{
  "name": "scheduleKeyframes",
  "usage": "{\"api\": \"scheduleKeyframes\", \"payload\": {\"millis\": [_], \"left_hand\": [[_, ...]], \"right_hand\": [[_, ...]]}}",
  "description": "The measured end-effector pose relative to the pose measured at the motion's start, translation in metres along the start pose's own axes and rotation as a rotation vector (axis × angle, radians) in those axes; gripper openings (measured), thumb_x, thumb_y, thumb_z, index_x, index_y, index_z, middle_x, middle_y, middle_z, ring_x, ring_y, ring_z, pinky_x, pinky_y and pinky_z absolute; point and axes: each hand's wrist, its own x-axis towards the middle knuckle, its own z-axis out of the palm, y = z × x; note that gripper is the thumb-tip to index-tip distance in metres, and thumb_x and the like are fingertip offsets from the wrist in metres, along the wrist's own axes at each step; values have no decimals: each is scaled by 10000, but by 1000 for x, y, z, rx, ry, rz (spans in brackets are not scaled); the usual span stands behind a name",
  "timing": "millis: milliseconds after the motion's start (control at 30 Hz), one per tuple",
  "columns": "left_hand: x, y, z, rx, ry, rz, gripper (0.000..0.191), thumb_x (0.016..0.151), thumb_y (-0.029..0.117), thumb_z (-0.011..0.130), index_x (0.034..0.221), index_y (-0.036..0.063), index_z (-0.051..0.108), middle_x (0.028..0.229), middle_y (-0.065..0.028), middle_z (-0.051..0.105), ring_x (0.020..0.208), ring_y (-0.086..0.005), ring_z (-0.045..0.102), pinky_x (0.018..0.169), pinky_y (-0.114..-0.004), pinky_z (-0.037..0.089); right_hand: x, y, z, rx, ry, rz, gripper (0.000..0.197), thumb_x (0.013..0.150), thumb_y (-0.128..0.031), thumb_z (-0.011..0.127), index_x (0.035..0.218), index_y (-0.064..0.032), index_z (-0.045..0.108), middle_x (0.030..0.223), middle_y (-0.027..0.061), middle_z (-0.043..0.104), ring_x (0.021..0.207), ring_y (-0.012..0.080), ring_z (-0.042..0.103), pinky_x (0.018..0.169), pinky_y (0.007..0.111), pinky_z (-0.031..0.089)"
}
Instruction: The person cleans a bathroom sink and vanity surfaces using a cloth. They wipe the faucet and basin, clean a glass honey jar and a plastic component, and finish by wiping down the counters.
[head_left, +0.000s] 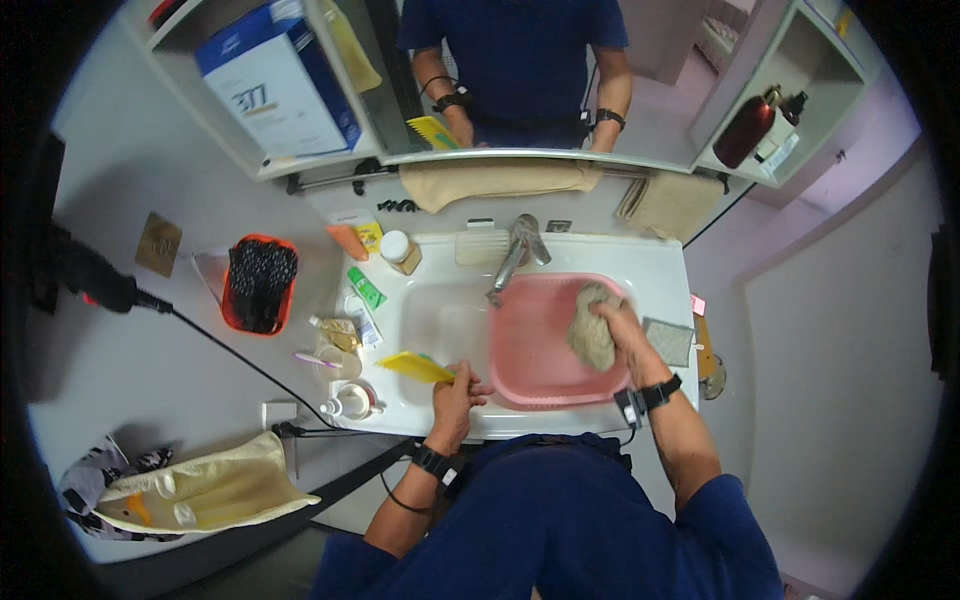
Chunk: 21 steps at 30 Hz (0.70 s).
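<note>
My left hand (454, 401) grips a flat yellow piece (414, 367) with a toothed edge and a bit of green. It is held over the front left of the white sink (442, 322), and its exact kind I cannot tell. My right hand (624, 330) is closed around a bunched grey-beige cloth (590, 330). That cloth hangs above the right side of a pink plastic basin (555, 394) standing in the sink. A chrome faucet (525, 251) reaches over the basin's back left corner. To the right of the basin lies a folded grey-green cloth (667, 343).
Along the left counter stand a lidded jar (401, 253), a green tube (366, 289), a cup with a toothbrush (337, 363) and a pump bottle beside a mug (356, 400). A black cable (247, 358) runs down at left. Towels (502, 182) hang below the mirror (652, 112).
</note>
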Motion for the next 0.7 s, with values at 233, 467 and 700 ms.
{"api": "scheduleKeyframes", "payload": {"millis": [233, 467, 700], "left_hand": [[-28, -7, -29, 70, 184, -4, 323, 1077, 403, 543, 1050, 81, 538, 860, -31, 602, 722, -195, 717, 542, -252, 545], [-48, -18, -18, 35, 397, -61, 353, 1076, 423, 539, 987, 81, 551, 835, -39, 606, 701, -211, 708, 533, -274, 537], [-42, -23, 1, 12, 425, -107, 364, 1069, 464, 536, 944, 123, 540, 817, -32, 599, 706, -224, 684, 560, -297, 518]], "right_hand": [[108, -35, -1, -935, 315, -803, 579, 773, -73, 717, 1337, -144, 605, 1200, 204, 633, 1094, 406, 591, 952, 497, 503], [179, 13, 42, -1250, 167, -1108, 266, 822, -186, 654, 1052, -97, 754, 1282, 132, 580, 1131, 346, 535, 887, 503, 454], [175, -3, 6, -1296, 106, -925, 218, 898, -223, 600, 1021, -167, 770, 1245, 102, 581, 1207, 344, 524, 972, 547, 423]]}}
